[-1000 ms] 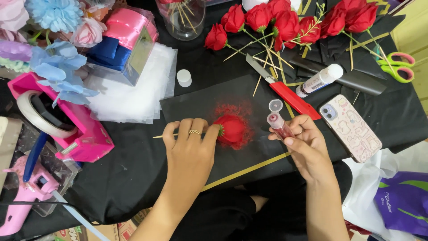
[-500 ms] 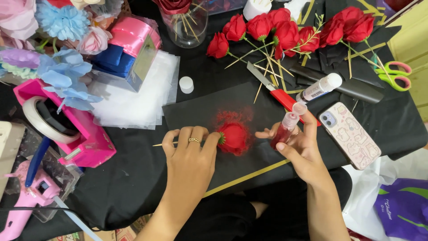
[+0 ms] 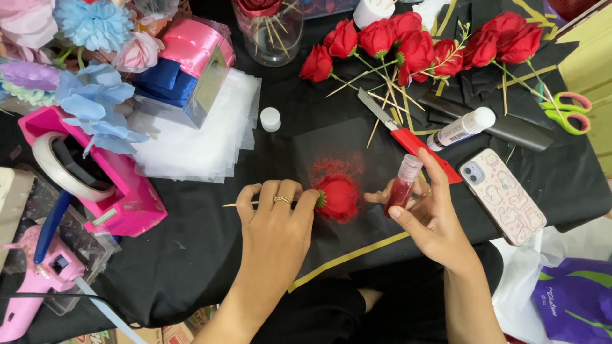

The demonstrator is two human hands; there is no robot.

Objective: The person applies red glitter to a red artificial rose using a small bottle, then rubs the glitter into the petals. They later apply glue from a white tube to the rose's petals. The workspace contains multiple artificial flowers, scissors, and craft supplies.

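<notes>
Two hands work: your left hand [image 3: 275,210] pinches the red rose [image 3: 336,197] by its stick to steady it, your right hand [image 3: 428,213] wraps the glitter bottle [image 3: 403,186]

The left hand [image 3: 275,220] pinches a wooden stick [image 3: 239,204] just left of the rose head [image 3: 336,197], which lies on a sheet of paper [image 3: 331,143] spread on the table [image 3: 191,255]. Right of the rose, the right hand [image 3: 428,220] holds a glitter bottle [image 3: 403,186] upright. A phone [image 3: 503,196] lies right of that hand; a utility knife [image 3: 408,135] and a glue bottle [image 3: 460,129] lie behind it (roses [image 3: 408,44] further back). A tape dispenser [image 3: 89,175] sits far left, with a glue gun [image 3: 35,286] in front of it
</notes>
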